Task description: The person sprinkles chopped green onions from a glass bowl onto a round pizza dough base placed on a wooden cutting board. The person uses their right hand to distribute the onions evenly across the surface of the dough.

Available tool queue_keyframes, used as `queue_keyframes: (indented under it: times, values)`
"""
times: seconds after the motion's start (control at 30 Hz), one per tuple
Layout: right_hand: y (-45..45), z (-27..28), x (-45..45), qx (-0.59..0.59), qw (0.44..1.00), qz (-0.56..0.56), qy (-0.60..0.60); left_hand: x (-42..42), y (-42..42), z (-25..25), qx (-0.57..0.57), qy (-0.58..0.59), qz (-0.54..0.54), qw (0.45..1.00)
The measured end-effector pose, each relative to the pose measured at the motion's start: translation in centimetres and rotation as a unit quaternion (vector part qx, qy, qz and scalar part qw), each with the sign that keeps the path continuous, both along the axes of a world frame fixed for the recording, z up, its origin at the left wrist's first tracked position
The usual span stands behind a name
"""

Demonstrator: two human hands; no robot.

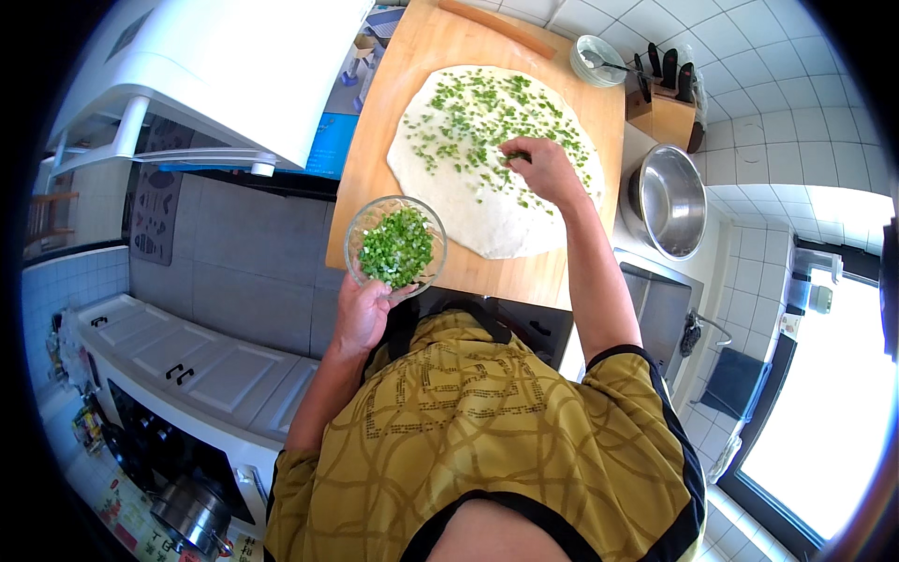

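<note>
A large flat sheet of rolled dough [484,232] covers much of a wooden board [379,133]. Chopped green onion [477,98] is scattered over its far and middle parts, while the near part is mostly bare. My left hand [365,309] grips the rim of a clear glass bowl [351,242] at the board's near left corner. Inside the bowl is a heap of chopped green onion [397,246]. Just above the middle of the dough is my right hand [541,165], its fingers pinched around some green onion bits [518,156].
Along the board's far edge lies a wooden rolling pin [499,27]. Beside it are a small bowl [588,70] with a spoon [611,65] and a knife block [660,112]. A steel basin [671,204] and a sink [650,302] are to the right; a white appliance [232,63] stands left.
</note>
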State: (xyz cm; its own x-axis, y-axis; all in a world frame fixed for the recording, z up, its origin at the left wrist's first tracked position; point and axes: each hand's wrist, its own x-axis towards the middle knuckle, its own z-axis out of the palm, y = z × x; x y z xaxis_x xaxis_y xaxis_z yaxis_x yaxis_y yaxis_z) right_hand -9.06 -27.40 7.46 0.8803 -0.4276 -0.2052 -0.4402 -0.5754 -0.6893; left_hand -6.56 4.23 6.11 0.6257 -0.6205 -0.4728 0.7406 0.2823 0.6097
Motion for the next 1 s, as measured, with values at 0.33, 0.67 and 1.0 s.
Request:
queue_keyframes:
  times: [0.33,0.67,1.0]
  values:
    - [2.7,-2.1,7.1,0.117,0.990,-0.018,-0.081,0.2,0.8,-0.3,-0.005,-0.008,0.006,1.000]
    - [1.0,-3.7,12.1,0.093,0.993,0.003,-0.071,-0.2,1.9,-0.6,0.000,0.013,0.037,0.999]
    - [1.3,-2.8,13.1,-0.030,0.993,0.067,-0.094,-0.1,2.4,-0.5,0.006,0.015,0.052,0.999]
